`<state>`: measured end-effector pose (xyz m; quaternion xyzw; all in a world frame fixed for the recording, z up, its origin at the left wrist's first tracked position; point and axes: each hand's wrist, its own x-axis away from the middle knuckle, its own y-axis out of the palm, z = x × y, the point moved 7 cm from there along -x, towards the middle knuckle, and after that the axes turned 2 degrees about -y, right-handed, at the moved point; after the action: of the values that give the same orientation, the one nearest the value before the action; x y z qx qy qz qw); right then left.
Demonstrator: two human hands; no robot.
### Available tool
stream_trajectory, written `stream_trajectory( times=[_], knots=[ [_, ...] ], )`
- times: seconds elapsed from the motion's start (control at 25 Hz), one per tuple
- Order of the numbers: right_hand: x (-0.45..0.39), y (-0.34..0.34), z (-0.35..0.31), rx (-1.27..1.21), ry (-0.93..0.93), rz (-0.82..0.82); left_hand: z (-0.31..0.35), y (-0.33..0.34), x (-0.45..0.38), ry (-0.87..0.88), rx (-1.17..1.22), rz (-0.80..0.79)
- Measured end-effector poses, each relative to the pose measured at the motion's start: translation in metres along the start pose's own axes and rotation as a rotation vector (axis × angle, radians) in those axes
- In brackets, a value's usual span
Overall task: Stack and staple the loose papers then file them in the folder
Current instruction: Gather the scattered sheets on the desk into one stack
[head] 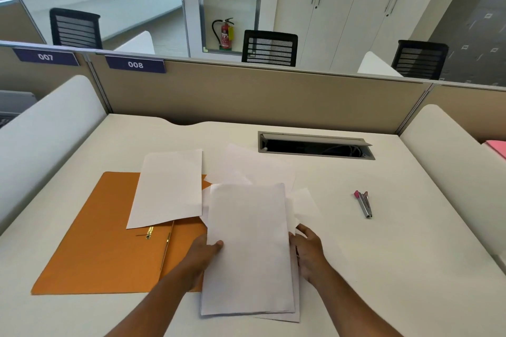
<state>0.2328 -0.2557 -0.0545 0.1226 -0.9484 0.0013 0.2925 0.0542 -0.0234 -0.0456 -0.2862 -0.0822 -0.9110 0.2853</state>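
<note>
A stack of white papers (247,249) sits in front of me on the white desk (410,254). My left hand (204,254) grips its left edge, thumb on top. My right hand (308,250) presses against its right edge, fingers spread. An open orange folder (101,249) with a brass fastener lies to the left, its right part under the stack. One loose sheet (168,187) rests on the folder's top. More loose sheets (257,165) lie behind the stack. A small stapler (364,203) with a pink end lies apart to the right.
An open cable tray slot (315,146) is cut into the desk at the back. A beige partition (260,96) closes the far side, with white rounded dividers on both sides. A pink item (497,146) shows at the right edge.
</note>
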Motion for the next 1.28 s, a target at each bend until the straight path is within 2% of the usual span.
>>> stream_trajectory(
  times=[0.2, 0.36, 0.52, 0.68, 0.84, 0.96, 1.08, 1.28],
  knots=[
    [-0.006, -0.003, 0.005, 0.022, 0.077, 0.000, -0.010, -0.016, -0.002, -0.026, -0.164, 0.131],
    [-0.011, -0.003, -0.005, 0.033, 0.019, 0.042, -0.014, -0.019, 0.004, -0.059, -0.073, 0.137],
    [-0.014, 0.004, -0.008, -0.016, 0.074, 0.003, -0.013, -0.018, 0.001, -0.071, -0.066, 0.158],
    [-0.018, 0.010, -0.011, 0.214, 0.001, -0.023, -0.009, -0.019, 0.001, -0.073, -0.079, 0.171],
    [-0.015, -0.010, -0.001, 0.341, 0.012, 0.066, -0.007, -0.022, 0.002, -0.062, 0.052, 0.219],
    [-0.005, -0.015, 0.012, 0.347, 0.092, -0.099, -0.002, -0.020, 0.000, -0.035, 0.049, 0.239],
    [0.000, -0.009, 0.007, 0.484, 0.112, -0.260, 0.002, -0.012, -0.005, -0.050, -0.101, 0.215],
    [-0.008, 0.012, -0.010, 0.569, 0.138, -0.310, 0.011, -0.003, -0.012, -0.091, -0.186, 0.159]
  ],
)
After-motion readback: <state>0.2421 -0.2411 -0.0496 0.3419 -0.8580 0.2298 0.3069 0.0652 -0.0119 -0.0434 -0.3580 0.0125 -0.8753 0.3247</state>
